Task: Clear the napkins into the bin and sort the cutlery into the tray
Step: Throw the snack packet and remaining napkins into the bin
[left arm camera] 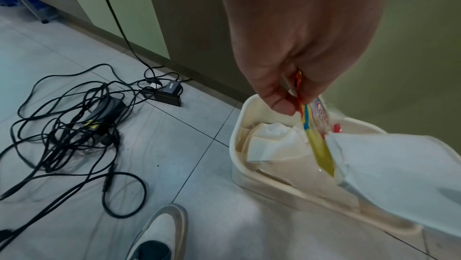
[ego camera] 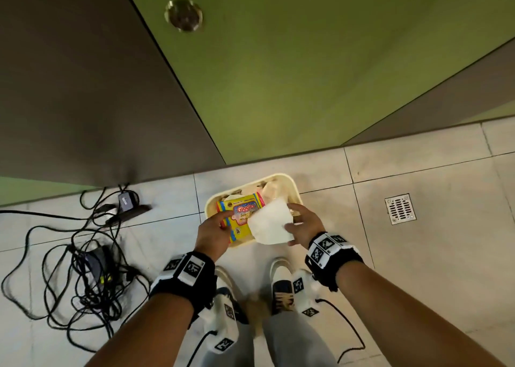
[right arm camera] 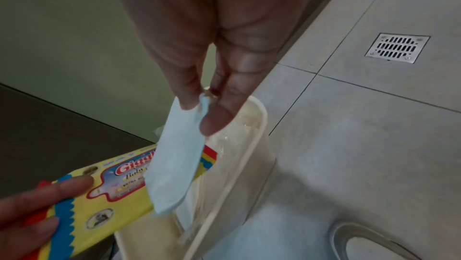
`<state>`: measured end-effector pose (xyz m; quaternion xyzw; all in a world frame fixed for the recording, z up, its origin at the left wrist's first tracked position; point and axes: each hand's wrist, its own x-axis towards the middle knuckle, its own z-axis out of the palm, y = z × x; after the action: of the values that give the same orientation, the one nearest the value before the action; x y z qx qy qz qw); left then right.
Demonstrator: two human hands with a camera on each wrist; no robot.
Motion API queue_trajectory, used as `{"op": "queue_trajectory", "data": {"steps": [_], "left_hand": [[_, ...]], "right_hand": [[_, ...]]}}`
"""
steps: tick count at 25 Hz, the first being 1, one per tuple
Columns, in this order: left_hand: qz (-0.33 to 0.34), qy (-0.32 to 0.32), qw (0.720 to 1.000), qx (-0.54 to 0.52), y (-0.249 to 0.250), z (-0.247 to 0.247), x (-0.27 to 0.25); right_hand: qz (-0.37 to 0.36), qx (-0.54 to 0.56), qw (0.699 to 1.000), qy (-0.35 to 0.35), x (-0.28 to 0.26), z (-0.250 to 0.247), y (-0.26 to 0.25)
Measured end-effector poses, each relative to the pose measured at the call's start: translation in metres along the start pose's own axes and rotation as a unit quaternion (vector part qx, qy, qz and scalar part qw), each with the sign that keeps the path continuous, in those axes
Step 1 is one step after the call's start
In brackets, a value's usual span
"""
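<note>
A cream bin [ego camera: 295, 191] stands on the tiled floor by my feet, with crumpled white napkins [left arm camera: 269, 144] inside. My left hand [ego camera: 214, 230] pinches the edge of a yellow, red and blue "Giggles" wipes packet [ego camera: 242, 213] over the bin. In the left wrist view the packet [left arm camera: 316, 142] hangs edge-on from my fingers. My right hand [ego camera: 303, 224] pinches a white napkin [ego camera: 271, 226] by one corner above the bin's near rim. The napkin [right arm camera: 174, 165] hangs down across the packet [right arm camera: 99, 201] in the right wrist view. No cutlery or tray is in view.
A tangle of black cables and a power adapter [ego camera: 94, 263] lies on the floor to the left. A metal floor drain [ego camera: 400, 208] sits at the right. A green and brown cabinet front [ego camera: 278, 74] rises behind the bin. My shoes [ego camera: 281, 280] stand just before it.
</note>
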<state>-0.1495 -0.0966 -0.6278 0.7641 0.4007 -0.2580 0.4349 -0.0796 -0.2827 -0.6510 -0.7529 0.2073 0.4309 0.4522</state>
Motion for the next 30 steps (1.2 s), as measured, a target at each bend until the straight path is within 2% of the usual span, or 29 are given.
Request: {"op": "queue_trajectory", "data": {"steps": [5,6,8,9,11,15,18,20,26,30], "left_hand": [[-0.005,-0.045,0.998,0.048,-0.010,0.015,0.042],[-0.001,-0.059,0.996,0.062,-0.010,0.017,0.045],[0.001,-0.060,0.993,0.097,-0.011,0.017,0.045],[-0.003,-0.054,0.993,0.102,-0.012,0.014,0.041],[-0.001,-0.041,0.995,0.089,-0.012,0.006,0.027],[0.028,-0.066,0.988,0.137,0.007,-0.029,-0.021],[0.071,-0.053,0.988,0.123,0.045,-0.065,-0.064],[0.101,-0.031,0.988,0.109,0.074,-0.088,-0.094],[0.190,0.013,0.978,0.087,0.157,-0.158,-0.223],[0.230,-0.010,0.969,0.092,0.201,-0.203,-0.301]], "right_hand": [[0.017,-0.021,1.000,-0.002,0.053,0.011,-0.007],[0.022,-0.062,0.998,-0.003,0.063,0.011,-0.010],[0.017,-0.224,0.975,-0.003,0.075,0.009,-0.014],[0.010,-0.265,0.964,0.003,0.073,0.008,-0.015],[-0.004,-0.273,0.962,-0.003,0.059,0.003,-0.016],[-0.063,-0.349,0.935,-0.016,-0.009,-0.026,-0.028],[-0.122,-0.467,0.874,-0.053,-0.069,-0.057,-0.059],[-0.162,-0.499,0.849,-0.058,-0.106,-0.077,-0.086],[-0.273,-0.502,0.821,-0.011,-0.253,-0.140,-0.169],[-0.320,-0.522,0.791,0.004,-0.329,-0.168,-0.201]]}}
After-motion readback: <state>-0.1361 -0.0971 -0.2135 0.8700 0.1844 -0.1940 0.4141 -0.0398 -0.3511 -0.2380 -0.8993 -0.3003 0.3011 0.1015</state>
